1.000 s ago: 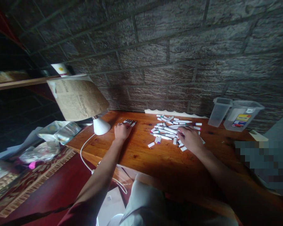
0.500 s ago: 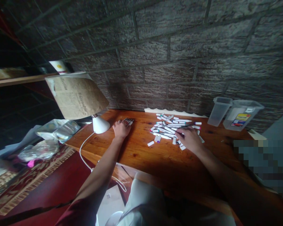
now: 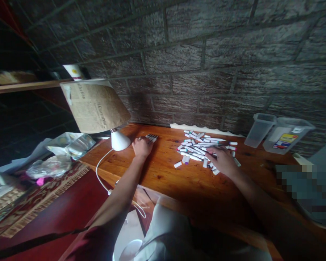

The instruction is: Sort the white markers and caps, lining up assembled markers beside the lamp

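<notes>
Wooden desk [image 3: 163,174]; markers [image 3: 198,148] under right hand [image 3: 223,162]; more by left hand [image 3: 142,147].

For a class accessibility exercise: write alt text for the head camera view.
The right hand touches a loose pile of white markers on a wooden desk, while the left hand rests at a small bunch of markers. A white lamp stands by a brick wall.

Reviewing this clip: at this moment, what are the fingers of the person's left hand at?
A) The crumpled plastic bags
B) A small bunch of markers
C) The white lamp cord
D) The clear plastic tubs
B. The fingers of the left hand reach the small bunch of markers, which lies on the wooden table just beyond the hand.
</notes>
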Tool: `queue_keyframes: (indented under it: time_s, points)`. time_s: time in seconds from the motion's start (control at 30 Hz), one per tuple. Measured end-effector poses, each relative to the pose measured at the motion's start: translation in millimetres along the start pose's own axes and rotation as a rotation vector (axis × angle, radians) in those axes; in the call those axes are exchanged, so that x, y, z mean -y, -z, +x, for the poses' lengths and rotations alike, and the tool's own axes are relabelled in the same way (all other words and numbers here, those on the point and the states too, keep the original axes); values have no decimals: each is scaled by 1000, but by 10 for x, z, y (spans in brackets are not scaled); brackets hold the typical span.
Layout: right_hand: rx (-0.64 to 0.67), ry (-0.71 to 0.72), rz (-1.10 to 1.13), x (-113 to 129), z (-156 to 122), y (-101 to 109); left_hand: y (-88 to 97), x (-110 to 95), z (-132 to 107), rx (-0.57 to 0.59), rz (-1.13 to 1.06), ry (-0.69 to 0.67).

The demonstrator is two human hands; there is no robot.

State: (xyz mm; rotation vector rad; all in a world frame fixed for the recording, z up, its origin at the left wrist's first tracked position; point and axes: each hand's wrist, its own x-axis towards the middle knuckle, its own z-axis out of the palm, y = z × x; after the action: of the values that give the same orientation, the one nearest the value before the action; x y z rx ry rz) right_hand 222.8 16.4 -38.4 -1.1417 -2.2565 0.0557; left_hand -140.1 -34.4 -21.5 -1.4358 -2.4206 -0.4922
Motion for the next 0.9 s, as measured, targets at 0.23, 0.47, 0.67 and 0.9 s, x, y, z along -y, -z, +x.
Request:
queue_keyframes:
  time_s: [0.23,0.47,0.67,0.9]
  points:
    - [27,10,-3,-6,-32,26,-31,7,0,1,-21,-16]
    - [41,-8,107,24,-3,3,-49,23,11,28,-10,-25]
    - [34,-9,192,63,5,42,-86,31,19,37,-8,-15]
    - [64,-2,162,47,-47,31,-86,28,13,37,-14,4]
